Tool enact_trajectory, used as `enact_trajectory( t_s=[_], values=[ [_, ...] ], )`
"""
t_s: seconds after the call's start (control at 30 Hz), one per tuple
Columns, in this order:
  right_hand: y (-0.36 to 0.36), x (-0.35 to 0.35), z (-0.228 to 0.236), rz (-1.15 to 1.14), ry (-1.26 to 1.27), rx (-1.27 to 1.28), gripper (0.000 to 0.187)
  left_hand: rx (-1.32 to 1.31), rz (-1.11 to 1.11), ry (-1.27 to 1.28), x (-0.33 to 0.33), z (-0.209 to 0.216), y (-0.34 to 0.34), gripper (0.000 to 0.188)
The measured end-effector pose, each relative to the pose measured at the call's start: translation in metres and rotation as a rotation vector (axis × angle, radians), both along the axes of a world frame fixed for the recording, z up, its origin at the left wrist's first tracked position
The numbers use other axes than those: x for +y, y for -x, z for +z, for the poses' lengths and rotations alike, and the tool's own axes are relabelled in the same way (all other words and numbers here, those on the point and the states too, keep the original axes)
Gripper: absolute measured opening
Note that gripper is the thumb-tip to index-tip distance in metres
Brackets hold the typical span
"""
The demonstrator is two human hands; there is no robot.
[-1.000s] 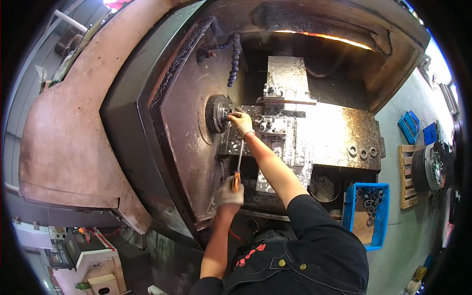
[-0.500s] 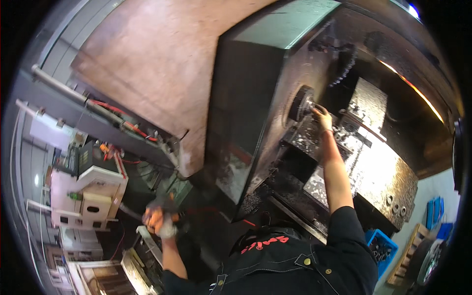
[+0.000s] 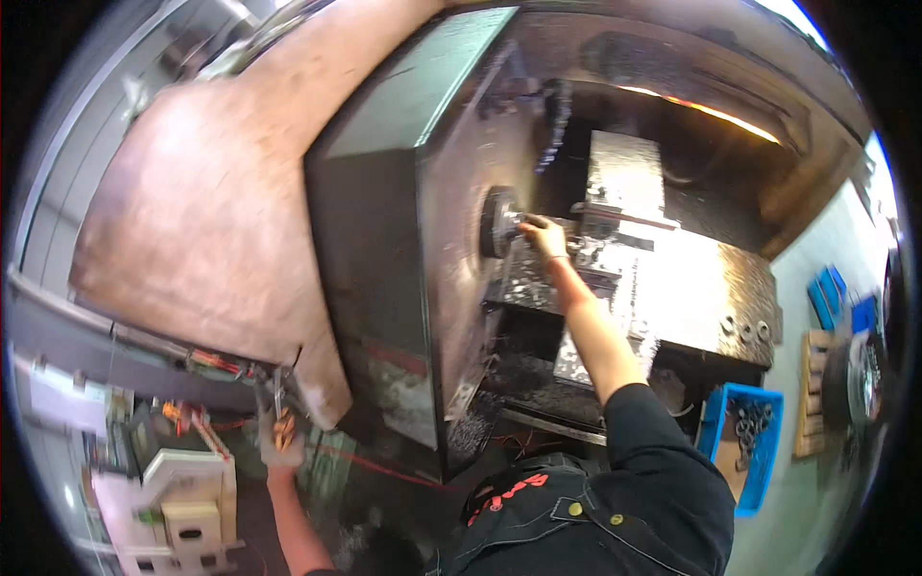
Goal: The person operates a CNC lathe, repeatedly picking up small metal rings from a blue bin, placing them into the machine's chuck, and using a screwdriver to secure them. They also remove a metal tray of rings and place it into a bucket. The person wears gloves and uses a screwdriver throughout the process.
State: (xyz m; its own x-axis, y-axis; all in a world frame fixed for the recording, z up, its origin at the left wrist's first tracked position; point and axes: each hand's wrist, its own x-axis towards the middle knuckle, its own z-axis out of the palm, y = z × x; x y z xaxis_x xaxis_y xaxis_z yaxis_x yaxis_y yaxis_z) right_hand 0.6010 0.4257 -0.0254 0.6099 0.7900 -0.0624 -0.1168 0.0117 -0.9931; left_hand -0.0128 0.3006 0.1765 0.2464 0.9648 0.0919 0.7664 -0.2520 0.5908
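My right hand (image 3: 545, 237), bare, reaches to the front of a dark round lathe chuck (image 3: 497, 223). Its fingers are closed at the chuck's middle; whatever they hold there is too small and dark to name. Lower left, my left hand (image 3: 282, 449) is raised beside the bottom edge of the machine's light panel. Its fingers are curled, with orange and grey showing at them and a thin metallic shape (image 3: 279, 396) just above. Blur keeps me from telling glove from held object.
Right of the chuck stands a chip-covered tool slide (image 3: 624, 178), with several metal rings (image 3: 745, 331) on the bright plate. A blue crate (image 3: 759, 461) of metal parts stands lower right, near a wooden pallet (image 3: 813, 384). A red hose (image 3: 375, 468) runs low at left.
The view has swung, so the machine sits further left. My left hand has risen to the panel's lower edge. My right hand stays at the chuck.
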Motion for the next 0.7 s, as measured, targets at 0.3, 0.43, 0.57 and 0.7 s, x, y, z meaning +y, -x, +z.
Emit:
enact_trajectory(
  t_s=[0.3,0.43,0.57,0.7],
  values=[
    [0.004,-0.004,0.006,-0.071,0.053,0.131,0.035,0.084,0.006,-0.257,0.002,-0.003,-0.002,0.047],
    [0.012,-0.008,0.022,-0.077,0.089,0.081,0.034,-0.083,0.064,-0.202,0.002,0.005,-0.021,0.043],
    [0.003,-0.012,0.017,0.049,0.082,0.246,0.034,-0.309,0.074,-0.203,0.024,-0.022,0.013,0.039],
    [0.011,-0.032,0.006,0.063,-0.094,0.420,0.036,-0.085,0.059,-0.252,0.021,-0.013,-0.015,0.036]
  ],
)
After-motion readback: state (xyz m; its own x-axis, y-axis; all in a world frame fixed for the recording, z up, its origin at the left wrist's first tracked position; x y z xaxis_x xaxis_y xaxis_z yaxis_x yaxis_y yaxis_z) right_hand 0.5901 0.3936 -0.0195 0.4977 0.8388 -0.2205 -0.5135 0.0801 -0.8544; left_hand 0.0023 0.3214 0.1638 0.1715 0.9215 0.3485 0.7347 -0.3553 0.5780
